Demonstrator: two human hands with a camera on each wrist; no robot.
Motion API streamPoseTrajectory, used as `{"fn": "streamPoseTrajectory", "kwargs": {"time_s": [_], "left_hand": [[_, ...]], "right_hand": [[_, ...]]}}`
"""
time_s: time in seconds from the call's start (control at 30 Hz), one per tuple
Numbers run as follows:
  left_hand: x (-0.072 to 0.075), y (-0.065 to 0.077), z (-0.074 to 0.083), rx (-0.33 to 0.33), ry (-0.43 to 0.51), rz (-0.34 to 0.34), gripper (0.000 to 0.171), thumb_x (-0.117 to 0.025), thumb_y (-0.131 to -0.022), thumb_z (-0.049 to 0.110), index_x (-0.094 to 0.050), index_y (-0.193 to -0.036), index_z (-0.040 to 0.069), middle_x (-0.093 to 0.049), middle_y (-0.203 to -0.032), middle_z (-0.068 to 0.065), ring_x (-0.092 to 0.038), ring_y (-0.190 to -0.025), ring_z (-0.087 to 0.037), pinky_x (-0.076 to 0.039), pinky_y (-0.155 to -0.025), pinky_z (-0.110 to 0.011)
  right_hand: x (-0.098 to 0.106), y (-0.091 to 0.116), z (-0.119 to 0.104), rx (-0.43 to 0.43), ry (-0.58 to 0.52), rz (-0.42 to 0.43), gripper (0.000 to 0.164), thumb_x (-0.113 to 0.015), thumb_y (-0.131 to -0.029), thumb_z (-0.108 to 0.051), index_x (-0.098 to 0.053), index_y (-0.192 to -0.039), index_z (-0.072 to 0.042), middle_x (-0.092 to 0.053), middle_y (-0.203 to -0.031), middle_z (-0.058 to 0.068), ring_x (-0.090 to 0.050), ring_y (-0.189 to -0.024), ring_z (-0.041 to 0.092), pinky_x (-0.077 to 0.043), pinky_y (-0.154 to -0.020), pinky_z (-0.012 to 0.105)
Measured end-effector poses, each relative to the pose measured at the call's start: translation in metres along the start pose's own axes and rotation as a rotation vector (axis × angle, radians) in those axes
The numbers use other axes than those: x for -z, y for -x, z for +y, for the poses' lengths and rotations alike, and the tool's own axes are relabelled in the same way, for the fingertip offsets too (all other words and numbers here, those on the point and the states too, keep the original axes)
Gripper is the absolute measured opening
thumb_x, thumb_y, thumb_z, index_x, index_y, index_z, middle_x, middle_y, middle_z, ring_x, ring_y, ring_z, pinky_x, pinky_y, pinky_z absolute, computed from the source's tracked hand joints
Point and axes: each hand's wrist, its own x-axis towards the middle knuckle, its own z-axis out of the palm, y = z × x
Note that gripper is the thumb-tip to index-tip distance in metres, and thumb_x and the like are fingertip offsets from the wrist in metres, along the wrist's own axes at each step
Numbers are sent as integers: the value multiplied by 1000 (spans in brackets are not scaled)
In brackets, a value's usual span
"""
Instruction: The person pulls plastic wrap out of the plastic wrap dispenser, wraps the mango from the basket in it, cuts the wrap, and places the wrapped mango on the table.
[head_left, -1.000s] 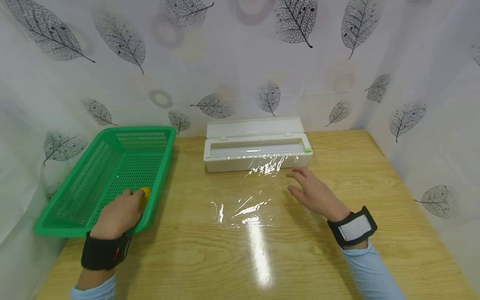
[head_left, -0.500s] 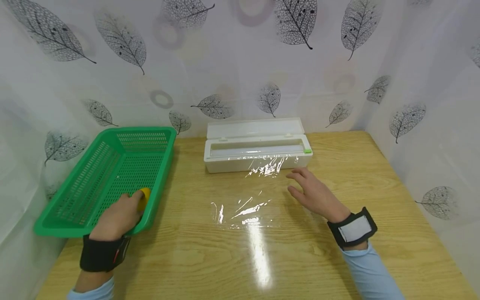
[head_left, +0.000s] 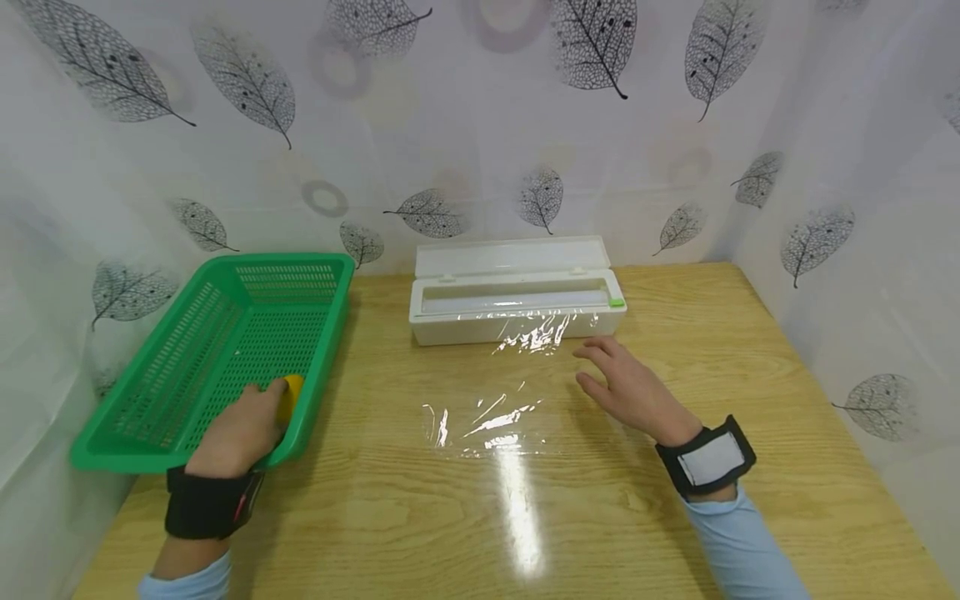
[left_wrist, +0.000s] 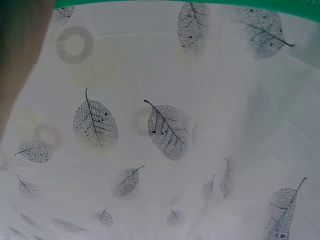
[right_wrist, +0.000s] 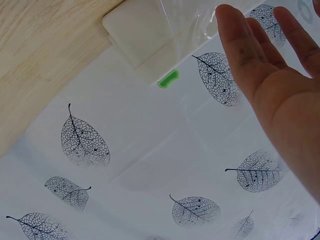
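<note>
In the head view my left hand (head_left: 238, 429) reaches over the near rim of a green plastic basket (head_left: 341, 321). It grips a rounded yellow thing (head_left: 291, 392) beside the basket's right wall; most of that thing and the fingertips are hidden. My right hand (head_left: 633, 392), fingers spread and relaxed, is by the right side of a sheet of clear cling film (head_left: 502, 421). The film runs toward me from a white cling film dispenser (head_left: 495, 329), whose lid is up and whose roll shows inside. In the right wrist view the same right hand (right_wrist: 285, 75) has bent fingers with nothing between them.
A green slider (head_left: 616, 302) sits at the dispenser's right end. Underneath everything is a wooden table (head_left: 375, 533), with a bright reflection in front of the film. Leaf-patterned white curtain (head_left: 480, 125) encloses the back and both sides.
Inside the basket my left hand has shifted very slightly about the yellow thing. My right hand, the film and the dispenser stay as they were.
</note>
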Motion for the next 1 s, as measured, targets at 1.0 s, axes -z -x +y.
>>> {"fn": "streamPoseTrajectory", "kwargs": {"time_s": [1.0], "left_hand": [[0, -3, -1, 19, -2, -47, 42, -49, -92, -5, -34, -131, -11, -52, -80, -23, -54, -70, -33, -46, -60, -45]], "right_hand": [[1, 0, 0, -20, 3, -19, 35, -61, -98, -14, -58, -129, 4, -53, -132, 23, -56, -120, 39, -49, -96, 53]]}}
